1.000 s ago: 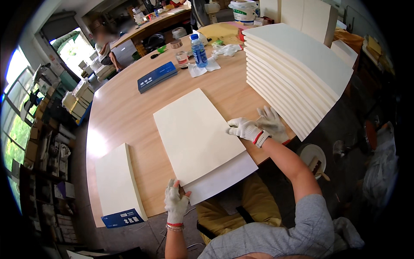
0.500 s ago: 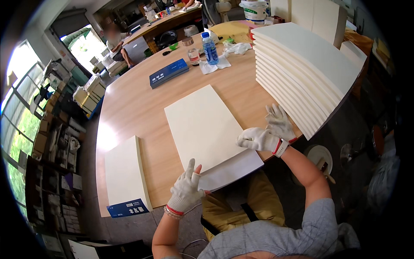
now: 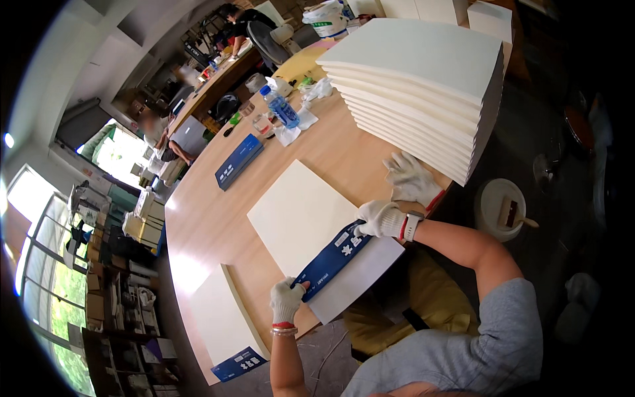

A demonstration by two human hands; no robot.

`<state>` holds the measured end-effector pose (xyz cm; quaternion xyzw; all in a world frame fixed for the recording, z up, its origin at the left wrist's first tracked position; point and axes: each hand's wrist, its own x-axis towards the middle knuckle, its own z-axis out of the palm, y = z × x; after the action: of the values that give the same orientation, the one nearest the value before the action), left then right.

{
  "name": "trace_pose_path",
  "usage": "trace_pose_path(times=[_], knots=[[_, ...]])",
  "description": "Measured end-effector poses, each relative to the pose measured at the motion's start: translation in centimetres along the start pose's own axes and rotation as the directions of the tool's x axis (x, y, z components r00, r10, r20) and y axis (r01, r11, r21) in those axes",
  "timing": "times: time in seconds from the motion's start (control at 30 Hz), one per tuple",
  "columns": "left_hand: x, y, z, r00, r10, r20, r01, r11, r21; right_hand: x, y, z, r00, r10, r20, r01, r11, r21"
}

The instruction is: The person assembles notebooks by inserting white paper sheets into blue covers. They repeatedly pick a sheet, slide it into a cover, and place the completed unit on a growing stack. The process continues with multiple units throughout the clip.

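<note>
A thick cream-white pad of paper point(image 3: 301, 212) lies before me on the table. Across its near end runs a blue printed paper band point(image 3: 329, 261). My left hand point(image 3: 287, 299), in a white knitted glove with bare thumb tip, closes on the band's left end. At the other end my right hand point(image 3: 380, 218), gloved too, pinches the band by its upper corner. A white sheet point(image 3: 360, 281) sticks out beneath the pad toward me. Beside my right hand lies a loose white glove point(image 3: 411, 178).
A tall stack of pads point(image 3: 423, 79) stands at the right. Far left lies another banded pad point(image 3: 221, 311). Beyond are a pile of blue bands point(image 3: 239, 162) and a blue-capped bottle point(image 3: 281, 109). A tub point(image 3: 493, 198) with a brush sits below the table's right edge. People work at the back.
The blue band now shows across the pad's near end, with both hands on its ends; before, that end was plain white and my left fingers were stretched out. My view has turned.
</note>
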<state>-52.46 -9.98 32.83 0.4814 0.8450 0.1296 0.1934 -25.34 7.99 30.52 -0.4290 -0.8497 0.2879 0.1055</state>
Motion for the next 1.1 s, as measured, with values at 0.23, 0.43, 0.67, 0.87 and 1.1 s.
trace_pose_path(times=[0.23, 0.43, 0.67, 0.87, 1.1], knots=[[2.8, -0.1, -1.4, 0.948, 0.319, 0.010, -0.311, 0.918, 0.246, 1.0, -0.1, 0.3, 0.999, 0.015, -0.028, -0.016, 1.000, -0.006], [5.1, 11.9, -1.5, 0.515, 0.475, 0.714, -0.832, 0.076, 0.550, 1.2, 1.2, 0.1, 0.987, 0.038, -0.157, -0.042, 0.999, -0.026], [5.9, 13.5, -2.6, 0.463, 0.481, 0.744, -0.881, 0.157, 0.446, -0.3, 14.4, -2.5, 0.809, -0.459, -0.366, 0.483, 0.875, -0.031], [8.3, 8.8, -0.3, 0.402, 0.656, 0.639, -0.905, 0.177, 0.388, -0.9, -10.0, 5.9, 0.595, -0.772, 0.222, 0.798, 0.600, -0.053], [6.8, 11.5, -2.7, 0.405, 0.615, 0.676, -0.908, 0.181, 0.379, -0.8, -15.6, 15.1, 0.510, -0.859, -0.055, 0.808, 0.499, -0.314]])
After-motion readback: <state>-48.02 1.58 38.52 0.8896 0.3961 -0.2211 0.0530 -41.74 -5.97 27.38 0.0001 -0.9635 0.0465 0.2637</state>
